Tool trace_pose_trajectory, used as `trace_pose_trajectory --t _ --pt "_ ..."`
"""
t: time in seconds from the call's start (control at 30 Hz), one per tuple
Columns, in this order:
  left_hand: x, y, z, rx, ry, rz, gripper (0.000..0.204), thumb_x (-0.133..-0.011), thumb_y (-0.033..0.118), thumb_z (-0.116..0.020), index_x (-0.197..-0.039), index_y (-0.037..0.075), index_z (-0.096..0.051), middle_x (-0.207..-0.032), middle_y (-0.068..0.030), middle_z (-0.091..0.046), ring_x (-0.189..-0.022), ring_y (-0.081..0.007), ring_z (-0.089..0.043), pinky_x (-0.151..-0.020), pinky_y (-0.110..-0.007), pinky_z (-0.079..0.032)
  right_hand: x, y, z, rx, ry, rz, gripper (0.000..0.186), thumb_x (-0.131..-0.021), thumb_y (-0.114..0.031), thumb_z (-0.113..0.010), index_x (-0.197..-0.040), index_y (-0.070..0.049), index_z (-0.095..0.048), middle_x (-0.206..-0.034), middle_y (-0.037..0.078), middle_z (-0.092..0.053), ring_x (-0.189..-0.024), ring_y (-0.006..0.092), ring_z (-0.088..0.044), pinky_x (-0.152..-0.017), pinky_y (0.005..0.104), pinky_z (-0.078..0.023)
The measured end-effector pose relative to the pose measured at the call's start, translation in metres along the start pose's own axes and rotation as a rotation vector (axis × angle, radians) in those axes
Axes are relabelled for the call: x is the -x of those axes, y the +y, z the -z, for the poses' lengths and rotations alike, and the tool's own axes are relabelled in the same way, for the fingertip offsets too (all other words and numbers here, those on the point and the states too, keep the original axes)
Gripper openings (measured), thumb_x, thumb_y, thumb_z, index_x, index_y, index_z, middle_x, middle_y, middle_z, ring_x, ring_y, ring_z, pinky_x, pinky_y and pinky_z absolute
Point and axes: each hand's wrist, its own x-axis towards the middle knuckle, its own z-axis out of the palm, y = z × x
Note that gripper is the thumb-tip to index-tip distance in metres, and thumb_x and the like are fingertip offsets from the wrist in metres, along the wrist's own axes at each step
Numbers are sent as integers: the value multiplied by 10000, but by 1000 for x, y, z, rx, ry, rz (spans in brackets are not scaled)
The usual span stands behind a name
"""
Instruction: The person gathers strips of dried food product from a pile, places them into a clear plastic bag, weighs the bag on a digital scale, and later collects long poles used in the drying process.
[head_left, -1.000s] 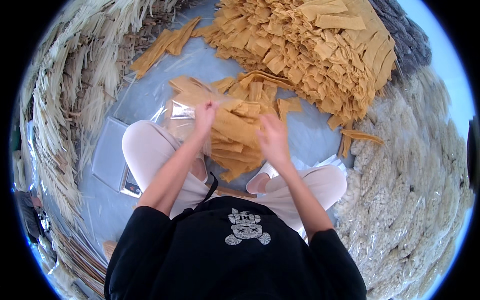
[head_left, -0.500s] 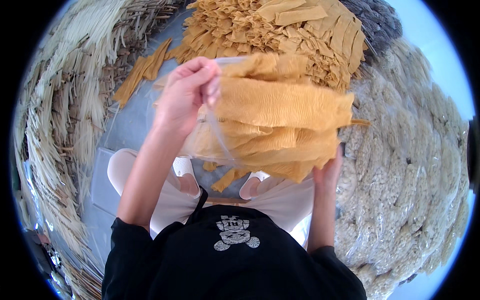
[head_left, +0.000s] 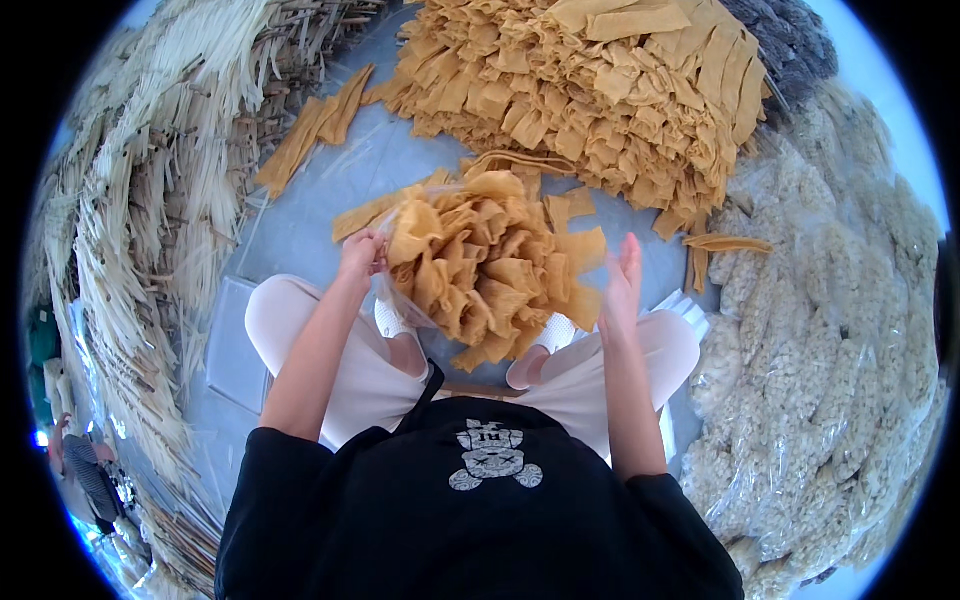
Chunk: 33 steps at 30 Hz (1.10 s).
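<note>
In the head view, my left hand (head_left: 362,258) pinches the edge of a clear plastic bag (head_left: 408,305) at the left side of a bunch of mustard-yellow crinkled strips (head_left: 480,270). The bunch's frilly ends face up toward me, held above the floor between my bent knees. My right hand (head_left: 622,285) is open, just right of the bunch, fingers extended and palm toward it, not visibly holding anything. A few loose flat strips (head_left: 350,220) lie on the floor behind the bunch.
A large yellow strip pile (head_left: 570,80) stands ahead, loose strips (head_left: 315,130) beside it. Straw-like bundles (head_left: 140,180) line the left, pale bagged bundles (head_left: 820,350) the right, grey bundles (head_left: 790,40) behind. A grey lid (head_left: 235,330) lies by my left knee. Another person (head_left: 85,470) is at far left.
The bunch was lifted from the floor, then turned from sideways to ends-up and lowered. My left hand kept the bag; my right hand let go and now stands open at the right.
</note>
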Motion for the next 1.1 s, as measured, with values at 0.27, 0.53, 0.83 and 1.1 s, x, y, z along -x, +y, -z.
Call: trace_pose_trajectory --t 0.27,0.53,0.83,1.1 --pt "-15 -9 16 139 111 -55 92 -813 112 -531 -736 74 -565 -544 11 -475 -435 -102 -427 -406 -261 -382 -13 16 5 -357 327 -180 405 -858 -86 -432 -1257 -77 -368 -1269 65 -402 -1184 159 -351 -930 349 -286" --pt "-27 5 24 332 318 -97 57 -797 93 -538 -749 91 -569 -569 16 -490 -419 -90 -393 -370 -235 -276 -59 186 45 -637 -149 -655 288 -864 -177 -454 -1135 -84 -489 -1026 87 -576 -904 195 -571 -720 355 -481" --pt "-26 -15 50 336 393 -90 139 -753 98 -500 -829 57 -610 -636 -24 -535 -459 -108 -440 -368 -250 -286 8 106 -59 -334 -567 -742 406 -901 -331 -428 -1177 -34 -451 -1114 96 -542 -931 193 -570 -756 336 -485" --pt "-4 -12 40 94 244 -187 183 -766 204 -547 -822 44 -618 -549 -14 -505 -372 -105 -391 -322 -256 -255 -6 114 -67 -291 -588 -644 381 -837 -230 -506 -1158 -27 -468 -1066 98 -563 -883 187 -574 -744 305 -472"
